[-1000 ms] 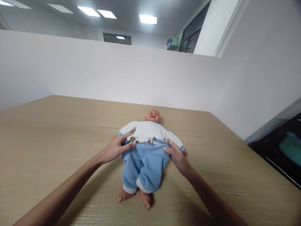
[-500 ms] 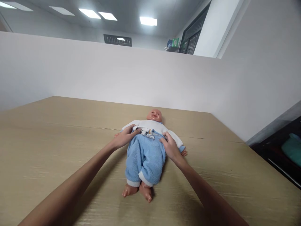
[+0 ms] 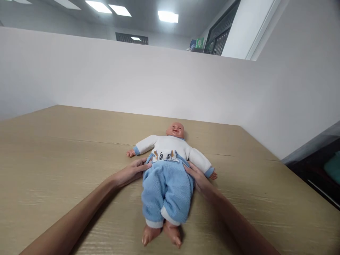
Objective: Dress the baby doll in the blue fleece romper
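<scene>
A baby doll (image 3: 176,130) lies on its back with its head toward the wall and its bare feet toward me. It wears a white top (image 3: 170,144) with blue cuffs and fluffy blue pants (image 3: 167,189) with white ankle bands. A printed animal face with eyes and ears shows at the waist. At the waist's left side my left hand (image 3: 134,171) is closed on the pants, thumb on top. My right hand (image 3: 198,177) grips the pants at the opposite hip. The fingers tucked along both sides are partly hidden.
The doll rests on a wide wooden table (image 3: 79,141) with a thin seam across it. A pale partition wall (image 3: 132,78) rises behind the table. Beyond the right edge is a dark recess with a teal item (image 3: 333,168) in it.
Both hands have moved from the front of the waistband down to the hips. The doll's feet and pants now appear nearer to me, and its left-side arm is uncovered.
</scene>
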Tool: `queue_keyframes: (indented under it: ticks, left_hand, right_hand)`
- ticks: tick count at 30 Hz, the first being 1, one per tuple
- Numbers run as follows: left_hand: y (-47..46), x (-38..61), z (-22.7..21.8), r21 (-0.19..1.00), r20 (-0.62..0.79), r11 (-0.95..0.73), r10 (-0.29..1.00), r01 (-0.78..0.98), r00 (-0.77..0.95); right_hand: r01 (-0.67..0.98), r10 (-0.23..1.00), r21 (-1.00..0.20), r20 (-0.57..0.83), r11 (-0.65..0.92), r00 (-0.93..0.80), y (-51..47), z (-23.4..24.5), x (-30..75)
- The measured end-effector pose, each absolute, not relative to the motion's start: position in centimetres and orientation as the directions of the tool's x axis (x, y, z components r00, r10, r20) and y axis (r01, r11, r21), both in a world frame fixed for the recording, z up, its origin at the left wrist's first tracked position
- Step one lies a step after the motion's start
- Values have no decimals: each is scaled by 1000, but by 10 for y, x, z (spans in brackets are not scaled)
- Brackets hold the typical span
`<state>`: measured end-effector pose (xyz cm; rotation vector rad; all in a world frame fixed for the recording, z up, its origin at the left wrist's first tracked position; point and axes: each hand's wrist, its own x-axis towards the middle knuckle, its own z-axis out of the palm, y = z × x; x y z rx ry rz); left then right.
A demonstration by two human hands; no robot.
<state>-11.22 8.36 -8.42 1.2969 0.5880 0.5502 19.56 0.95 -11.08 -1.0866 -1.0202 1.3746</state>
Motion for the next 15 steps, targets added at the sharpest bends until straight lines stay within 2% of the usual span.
queue_keyframes:
  ticks: [2,3,5,7,11,15]
  left_hand:
    - [83,-117,-82,955,-110,278,651,-101,751]
    - [83,-119,-80,961,-109,262,655,-90,747]
    - [87,-121,-75,987,-86,155,697,-33,712]
    - [95,-120,-70,999,-30,39,767,0,641]
    - [118,-105,-60,996,87,-87,836,-26,542]
    - [134,-89,-60,979,139,-196,849,59,510]
  right_hand:
    - [-128,992,-990,-50,-65,-116,7,-103,201]
    - [-53,989,-998,-34,-42,-142,5,-98,204]
    - [113,992,-993,19,33,-125,4,-87,208]
    - [197,997,-977,78,82,-29,6,-77,208]
    - [109,982,-991,90,72,167,27,-65,203]
    - [89,966,-995,58,36,253,54,-80,203]
